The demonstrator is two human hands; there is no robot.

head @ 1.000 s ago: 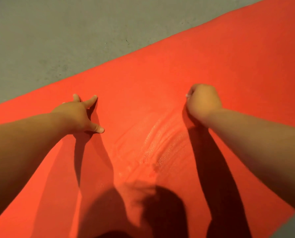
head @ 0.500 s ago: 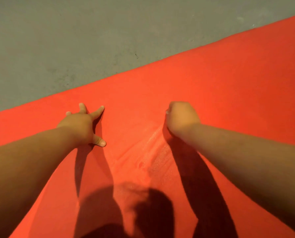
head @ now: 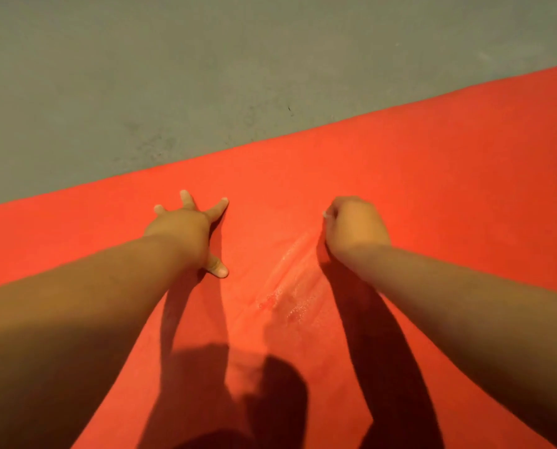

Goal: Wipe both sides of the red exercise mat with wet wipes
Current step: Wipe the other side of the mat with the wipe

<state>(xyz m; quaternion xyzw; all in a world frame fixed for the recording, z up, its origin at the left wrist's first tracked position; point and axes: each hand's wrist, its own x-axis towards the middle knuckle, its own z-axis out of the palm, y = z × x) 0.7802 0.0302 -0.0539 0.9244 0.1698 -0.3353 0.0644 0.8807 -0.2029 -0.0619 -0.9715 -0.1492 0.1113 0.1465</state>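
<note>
Left hand [head: 186,231] lies flat, fingers spread, pressing the red exercise mat [head: 432,189] spread on the grey floor [head: 173,76]. Wet streak [head: 290,283] between the hands. Right hand [head: 356,225] is fisted on the mat; a white scrap shows at its fingers, identity unclear.

Red exercise mat [head: 416,189]: lies flat and unrolled on the grey floor [head: 141,76], its far long edge running diagonally from lower left to upper right. Surface matte and uniform, with glossy wet streaks [head: 290,286] near its middle. Wet wipe [head: 325,214]: only a small white corner visible, bunched at the mat surface; remainder hidden.
</note>
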